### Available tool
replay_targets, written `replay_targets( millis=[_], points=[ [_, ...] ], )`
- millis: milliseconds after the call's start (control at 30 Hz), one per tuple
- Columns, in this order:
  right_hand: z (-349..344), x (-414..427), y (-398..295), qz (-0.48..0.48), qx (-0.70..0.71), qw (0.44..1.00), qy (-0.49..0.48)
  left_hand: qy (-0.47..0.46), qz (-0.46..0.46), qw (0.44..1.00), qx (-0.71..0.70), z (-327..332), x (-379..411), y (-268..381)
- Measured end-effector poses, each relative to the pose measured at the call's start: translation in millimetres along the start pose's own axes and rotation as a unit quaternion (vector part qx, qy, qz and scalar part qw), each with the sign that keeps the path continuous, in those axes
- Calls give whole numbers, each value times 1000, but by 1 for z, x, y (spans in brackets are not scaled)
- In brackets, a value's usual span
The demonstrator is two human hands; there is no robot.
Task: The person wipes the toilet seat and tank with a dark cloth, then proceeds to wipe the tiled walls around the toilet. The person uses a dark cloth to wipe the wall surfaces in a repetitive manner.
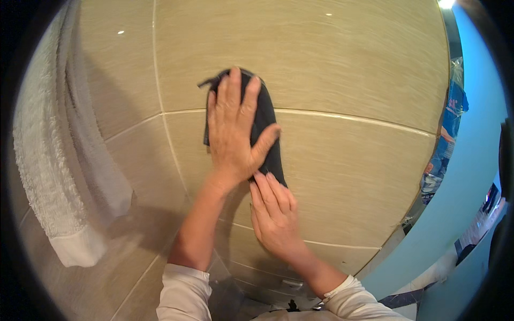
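A dark fabric piece [268,116], perhaps a cloth, lies flat against the beige tiled wall [341,68]. A narrow strip or loop of it sticks out at its upper left. My left hand [233,128] presses it to the wall with the palm down, fingers pointing up and thumb spread to the right. Just below, my right hand [277,212] has its fingertips on the lower part of the fabric, close to my left wrist. The right thumb is mostly hidden. The fabric spans the horizontal joint between two tiles.
A white terry towel [52,160] hangs along the left wall. To the right stands a light blue panel [474,132], with printed plastic packaging [451,104] along its near edge. A small whitish fitting [292,283] is low on the wall.
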State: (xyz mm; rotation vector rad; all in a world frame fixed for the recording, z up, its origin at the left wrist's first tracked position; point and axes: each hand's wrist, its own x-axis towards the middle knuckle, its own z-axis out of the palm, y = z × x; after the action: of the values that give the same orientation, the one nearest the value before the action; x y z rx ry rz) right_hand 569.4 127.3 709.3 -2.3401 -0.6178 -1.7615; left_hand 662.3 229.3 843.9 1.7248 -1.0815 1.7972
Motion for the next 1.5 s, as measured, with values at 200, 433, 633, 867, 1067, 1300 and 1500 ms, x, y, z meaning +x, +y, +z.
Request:
replay_targets(
  millis=[200, 433, 633, 867, 1067, 1300, 1500],
  points=[
    [-18, 62, 11, 2, -3, 998, 64, 81, -51, 995, 31, 10, 57, -10],
    [-24, 6, 16, 36, -41, 997, 46, -12, 40, 999, -7, 17, 27, 34],
    [-27, -6, 21, 20, -69, 997, 12, -12, 32, 999, -21, 18, 26, 38],
    [-43, 36, 43, 20, -86, 993, 84, 69, 23, 997, 3, 37, 78, 46],
    [-50, -12, 43, 47, -104, 991, 68, -15, 88, 995, -52, 39, 58, 85],
    [-73, -8, 61, 25, -110, 992, 53, 31, 61, 996, -52, 44, 76, 96],
    [-84, 21, 70, 29, -102, 988, 112, 83, 48, 995, -13, 52, 103, 102]
  ],
)
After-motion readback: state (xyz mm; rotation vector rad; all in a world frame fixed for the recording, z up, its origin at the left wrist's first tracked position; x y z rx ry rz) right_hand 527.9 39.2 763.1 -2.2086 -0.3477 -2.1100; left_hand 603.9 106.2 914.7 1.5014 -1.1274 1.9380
